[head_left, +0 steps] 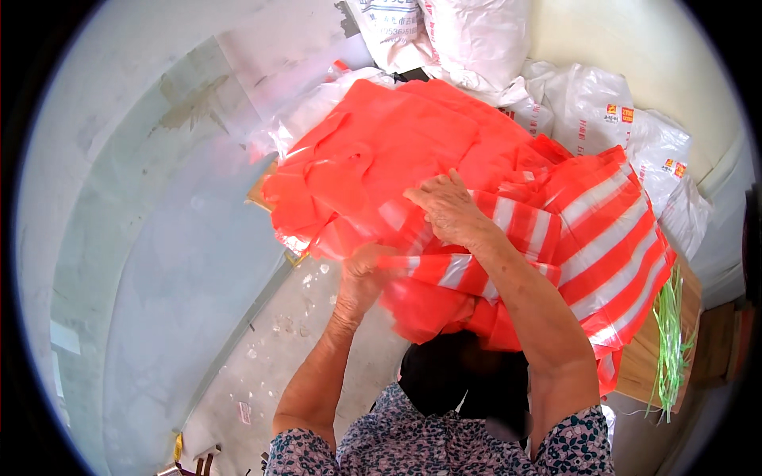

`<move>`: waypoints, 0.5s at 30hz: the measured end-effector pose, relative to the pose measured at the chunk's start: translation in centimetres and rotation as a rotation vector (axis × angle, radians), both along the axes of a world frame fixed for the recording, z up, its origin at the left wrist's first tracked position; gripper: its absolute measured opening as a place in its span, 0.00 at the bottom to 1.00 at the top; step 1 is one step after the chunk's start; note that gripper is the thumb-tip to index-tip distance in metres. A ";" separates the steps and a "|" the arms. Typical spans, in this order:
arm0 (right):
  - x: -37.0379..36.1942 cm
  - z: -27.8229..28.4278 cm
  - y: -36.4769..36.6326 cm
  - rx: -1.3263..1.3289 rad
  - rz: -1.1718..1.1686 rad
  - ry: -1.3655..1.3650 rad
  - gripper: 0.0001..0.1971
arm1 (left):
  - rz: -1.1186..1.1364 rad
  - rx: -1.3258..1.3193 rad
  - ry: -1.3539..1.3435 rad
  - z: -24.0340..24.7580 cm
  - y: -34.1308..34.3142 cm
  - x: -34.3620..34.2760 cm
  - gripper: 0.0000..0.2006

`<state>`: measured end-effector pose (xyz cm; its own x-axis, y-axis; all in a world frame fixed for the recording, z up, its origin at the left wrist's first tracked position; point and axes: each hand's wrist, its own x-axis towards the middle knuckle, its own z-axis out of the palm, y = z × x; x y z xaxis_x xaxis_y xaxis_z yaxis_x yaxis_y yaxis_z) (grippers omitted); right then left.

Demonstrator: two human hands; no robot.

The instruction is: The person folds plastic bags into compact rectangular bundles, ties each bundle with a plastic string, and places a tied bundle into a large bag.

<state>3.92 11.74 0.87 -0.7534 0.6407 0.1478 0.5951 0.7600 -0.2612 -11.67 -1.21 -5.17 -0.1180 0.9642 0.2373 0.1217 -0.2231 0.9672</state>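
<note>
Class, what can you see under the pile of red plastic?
Under the red plastic, a wooden tabletop shows at the lower right; the rest is covered and cannot be seen.

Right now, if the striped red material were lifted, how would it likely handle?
The striped red material would probably droop, since it lies in loose folds and creases. It looks thin, so it may be light for its spread. Its glossy highlights suggest a smooth surface that could slip somewhat.

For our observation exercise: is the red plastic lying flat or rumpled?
Rumpled: the red plastic shows creases, raised folds and overlapping layers.
</note>
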 end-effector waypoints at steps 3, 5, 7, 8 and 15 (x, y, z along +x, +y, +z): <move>0.0 1.0 0.2 -0.015 -0.043 -0.164 0.20 | 0.009 0.078 0.073 -0.1 -0.3 -0.1 0.11; 0.4 0.4 0.5 -0.010 -0.048 -0.237 0.18 | 0.017 0.094 0.071 -0.4 -0.3 -0.3 0.11; 1.4 -1.2 0.7 0.037 -0.013 0.188 0.14 | 0.010 0.094 0.068 -0.2 -0.2 0.0 0.10; 1.5 -1.4 0.6 0.037 -0.013 0.186 0.14 | 0.014 0.089 0.072 -0.2 -0.2 -0.1 0.10; 1.1 -0.4 0.6 -0.041 0.100 -0.153 0.13 | -0.002 0.147 0.189 -1.2 -0.3 -0.9 0.10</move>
<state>5.05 12.37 0.44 -0.8252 0.5649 0.0020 0.5525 0.8078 -0.2056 -12.58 -1.52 -6.36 -0.0564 0.9179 0.3928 0.2965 -0.3603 0.8845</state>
